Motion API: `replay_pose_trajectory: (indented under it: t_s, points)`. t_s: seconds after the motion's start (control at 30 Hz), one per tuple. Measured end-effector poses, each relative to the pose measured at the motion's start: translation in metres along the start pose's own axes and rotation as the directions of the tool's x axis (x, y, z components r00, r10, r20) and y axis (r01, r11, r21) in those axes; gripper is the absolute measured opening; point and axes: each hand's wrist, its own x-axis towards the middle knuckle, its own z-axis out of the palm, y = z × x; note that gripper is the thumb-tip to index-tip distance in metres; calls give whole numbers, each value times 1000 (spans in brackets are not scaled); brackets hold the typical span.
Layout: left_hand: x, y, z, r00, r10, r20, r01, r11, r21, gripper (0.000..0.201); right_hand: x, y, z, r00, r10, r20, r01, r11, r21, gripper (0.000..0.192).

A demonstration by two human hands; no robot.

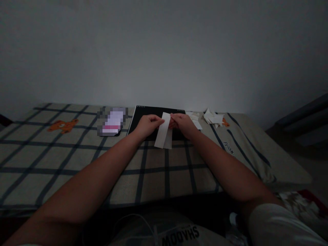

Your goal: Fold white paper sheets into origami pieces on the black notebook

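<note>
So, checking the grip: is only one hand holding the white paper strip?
No, the left hand and right hand both pinch the paper strip at its top.

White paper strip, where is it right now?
In the head view, the white paper strip sits centre frame, pinched at its top between the left hand and right hand, hanging over the front edge of the black board.

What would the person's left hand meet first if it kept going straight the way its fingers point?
Probably the white paper strip, which the left hand already pinches; just past it is the right hand. Depth is hard to judge.
</note>
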Motion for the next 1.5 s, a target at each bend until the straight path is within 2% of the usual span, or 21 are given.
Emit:
replay_pose_trajectory:
  t_s: [0.13,0.27,0.43,0.57,0.77,0.97,1.07,1.23,1.43,1.5]
  points:
    - [0,0,-1,1000,-1,-26,1,1000,-5,22,-1,0,1,1000,-1,-5,1,999,-33,33]
    - [-1,3,0,1000,-11,-6,11,1000,-8,21,-2,0,0,1000,7,-11,-8,996,-85,35]
    - [-1,3,1,1000,-2,9,2,1000,-3,21,-1,2,-1,1000,11,26,-10,999,-40,38]
    - [0,2,-1,999,7,-32,-7,1000,-2,21,-1,2,1,999,20,46,-18,999,-46,42]
    - [1,-3,-1,997,12,-75,-12,1000,4,26,-3,1,3,999,15,50,-8,991,-137,30]
    - [2,-4,0,994,41,-98,-38,999,32,26,-1,4,2,997,-7,75,12,997,-71,16]
    - [3,-6,-1,991,57,-117,-52,998,45,27,-2,4,3,996,-11,92,14,999,-39,18]
    - [5,-9,-1,990,41,-135,-42,999,-5,29,-3,2,4,999,7,40,-3,996,-87,17]
    - [4,-6,3,992,-15,-126,-3,989,-147,35,0,3,0,994,-18,-104,8,996,-94,15]
    - [5,-6,3,993,-16,-119,-1,989,-147,36,1,5,-2,989,-33,-144,20,996,-91,16]
